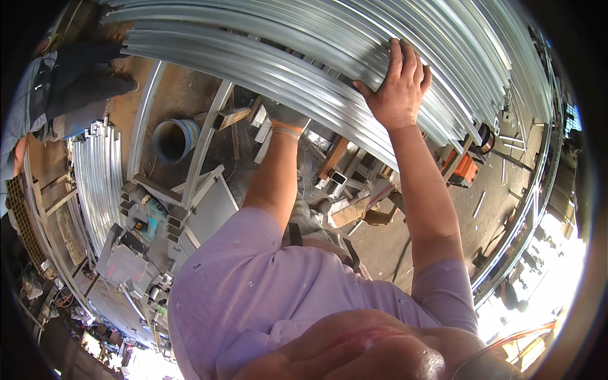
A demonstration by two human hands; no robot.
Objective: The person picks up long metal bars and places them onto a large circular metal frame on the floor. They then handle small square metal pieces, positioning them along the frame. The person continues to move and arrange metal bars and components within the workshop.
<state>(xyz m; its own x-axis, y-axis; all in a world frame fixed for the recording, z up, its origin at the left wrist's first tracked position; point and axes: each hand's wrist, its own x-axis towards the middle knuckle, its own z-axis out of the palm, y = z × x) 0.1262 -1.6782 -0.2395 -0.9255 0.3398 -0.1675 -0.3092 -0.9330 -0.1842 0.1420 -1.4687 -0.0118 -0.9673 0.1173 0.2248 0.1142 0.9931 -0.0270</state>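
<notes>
Long shiny metal profiles (266, 71) lie side by side in a bundle before me. A broader stack of similar metal lengths (456, 61) lies just beyond. My right hand (398, 92) is bare and rests palm down over the profiles, its thumb spread and fingertips on the farther stack. My left hand (285, 114) wears a dark grey glove and reaches to the near edge of the bundle. The profiles cover its fingers, so its grip is hidden.
A round bucket (173, 140) stands at left between metal frame legs (207, 137). Cut tube pieces (338, 178) lie below the bundle. A teal power tool (154, 216) rests near silver tubes (97, 175). An orange machine (463, 168) is at right. Another person's dark-clothed legs (80, 76) show upper left.
</notes>
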